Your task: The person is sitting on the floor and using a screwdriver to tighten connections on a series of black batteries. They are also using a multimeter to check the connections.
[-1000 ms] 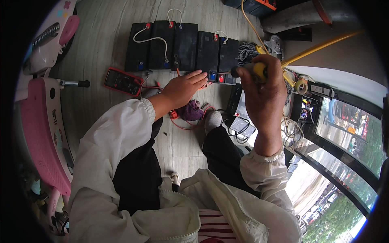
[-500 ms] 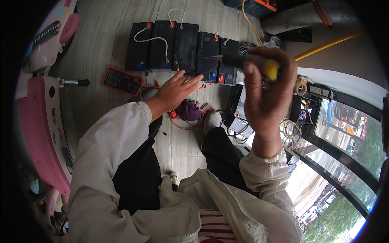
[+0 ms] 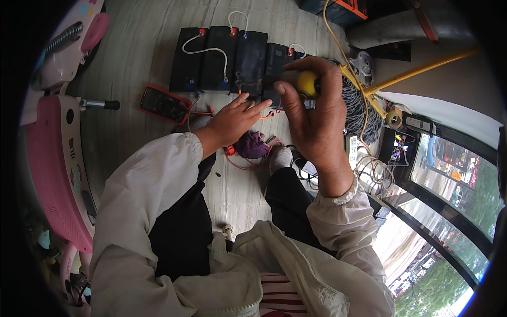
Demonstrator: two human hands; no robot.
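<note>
The screwdriver had just swung left along the row of batteries
The right hand had carried it from the right-hand end toward the middle battery, so the work had apparently passed to that block's near edge; blur hid whether the tip touched. The right thumb and curled fingers gripped the handle, its yellow end between them, the shaft pointing left beyond the fingertips of the left hand, whose fingers lay extended and parted, gripping nothing visible

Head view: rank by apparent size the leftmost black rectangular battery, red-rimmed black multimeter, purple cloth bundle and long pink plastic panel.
1. Pink plastic panel
2. Leftmost battery
3. Multimeter
4. Purple cloth bundle
</note>
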